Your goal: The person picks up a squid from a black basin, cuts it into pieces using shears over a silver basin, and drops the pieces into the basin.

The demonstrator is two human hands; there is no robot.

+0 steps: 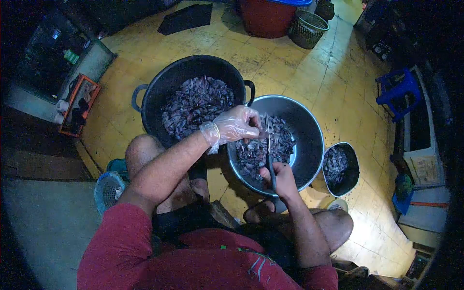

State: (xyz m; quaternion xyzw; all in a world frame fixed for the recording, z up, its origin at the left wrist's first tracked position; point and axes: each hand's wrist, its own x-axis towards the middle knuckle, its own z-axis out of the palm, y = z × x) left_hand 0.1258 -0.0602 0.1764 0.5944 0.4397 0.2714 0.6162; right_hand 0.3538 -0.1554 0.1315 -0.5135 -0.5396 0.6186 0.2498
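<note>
My left hand [237,124], in a clear plastic glove, is closed in a pinch over the left part of the metal basin [309,169]. Something small and pale, too unclear to name, shows at its fingertips. Bare and wrapped round dark-handled scissors [271,166], my right hand [281,179] is at the basin's near side. The blades point up and away, beside the left fingertips. Small dark, glossy pieces [251,157] lie in the basin. Many similar pieces [198,104] fill the bottom of a large black tub [152,87] to the left.
A smaller container [355,169] with dark scraps stands right of the basin. Beyond are a red tub [266,19] and a woven basket [309,30]. A blue stool [398,92] is at the right, an orange rack [79,105] and a light-blue basket [107,191] at the left.
</note>
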